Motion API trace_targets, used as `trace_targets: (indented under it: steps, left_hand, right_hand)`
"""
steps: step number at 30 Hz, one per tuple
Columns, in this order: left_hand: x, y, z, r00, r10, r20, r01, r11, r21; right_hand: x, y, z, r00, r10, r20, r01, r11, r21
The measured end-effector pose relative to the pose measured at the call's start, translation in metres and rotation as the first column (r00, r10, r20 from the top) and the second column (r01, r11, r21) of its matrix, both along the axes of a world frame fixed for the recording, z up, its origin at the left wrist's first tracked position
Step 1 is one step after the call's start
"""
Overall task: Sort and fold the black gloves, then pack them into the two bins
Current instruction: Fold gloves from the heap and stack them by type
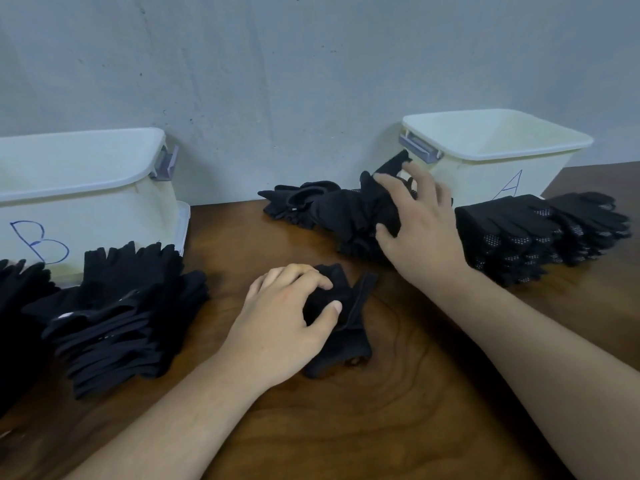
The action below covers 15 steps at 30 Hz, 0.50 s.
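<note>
On the dark wooden table (398, 417), a white plastic bin (104, 216) at left bears a blue handwritten "B", its twin (485, 174) at right "A". Stacked plain black gloves (121, 306) lie before B, dotted ones (512, 233) before A. The outstretched right hand (422, 233) clutches the loose glove heap (346, 209) between the bins; the left hand (284, 317), fingers curled, grips one crumpled glove (349, 344) nearer.

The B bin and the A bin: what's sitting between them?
In the head view, a loose heap of black gloves lies between bin B and bin A, the right hand gripping its end.
</note>
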<state>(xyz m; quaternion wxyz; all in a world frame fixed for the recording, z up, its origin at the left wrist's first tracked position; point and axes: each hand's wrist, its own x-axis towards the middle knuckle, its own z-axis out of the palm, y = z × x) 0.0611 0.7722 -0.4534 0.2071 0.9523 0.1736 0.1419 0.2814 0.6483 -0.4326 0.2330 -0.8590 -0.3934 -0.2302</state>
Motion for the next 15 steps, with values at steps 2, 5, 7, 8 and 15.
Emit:
trace_targets:
  steps: [2,5,7,8,15]
  left_hand:
    - [0.001,0.000,-0.001,1.000,-0.010,-0.005,0.010,1.000,-0.002]
    - [0.002,0.001,-0.002,1.000,-0.014,-0.008,0.014,1.000,0.000]
    - [0.002,0.001,-0.003,1.000,-0.017,-0.003,0.017,1.000,-0.002]
    - [0.002,0.001,-0.003,1.000,-0.020,0.004,0.020,1.000,-0.001]
    - [0.003,0.005,-0.006,0.999,-0.034,0.023,0.034,0.999,-0.001]
  right_hand:
    - [0.006,0.005,0.004,0.996,-0.057,-0.065,0.045,0.984,-0.173]
    - [0.018,0.017,0.007,0.991,-0.002,-0.134,-0.033,0.967,-0.254]
    - [0.026,0.028,0.017,0.984,0.056,-0.171,-0.094,0.970,-0.223]
    - [0.028,0.034,0.025,0.976,0.093,-0.198,-0.126,0.979,-0.160]
    - [0.023,0.085,0.075,0.727,0.492,-0.479,-0.272,0.847,0.457]
